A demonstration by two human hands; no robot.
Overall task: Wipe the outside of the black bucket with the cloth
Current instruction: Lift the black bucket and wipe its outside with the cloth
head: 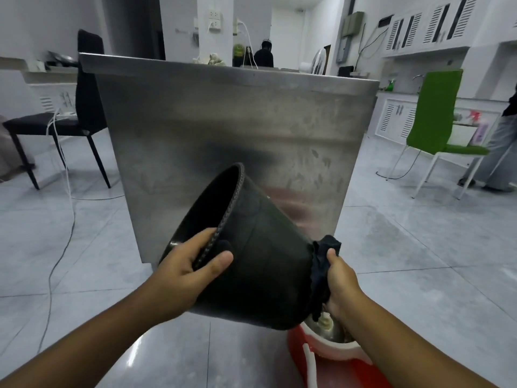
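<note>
The black bucket [251, 247] is tipped on its side in the air, its open mouth facing up and left. My left hand [193, 264] grips its beaded rim, fingers inside and thumb on the outer wall. My right hand [340, 287] is shut on a dark cloth [323, 267], which is bunched against the bucket's base end on the right. Part of the cloth hangs down below my fist.
A steel table [223, 121] stands straight ahead. A red and white container [335, 351] sits on the floor below the bucket. A black chair [81, 116] and cables are left, a green chair [436, 116] and a standing person [500, 152] right.
</note>
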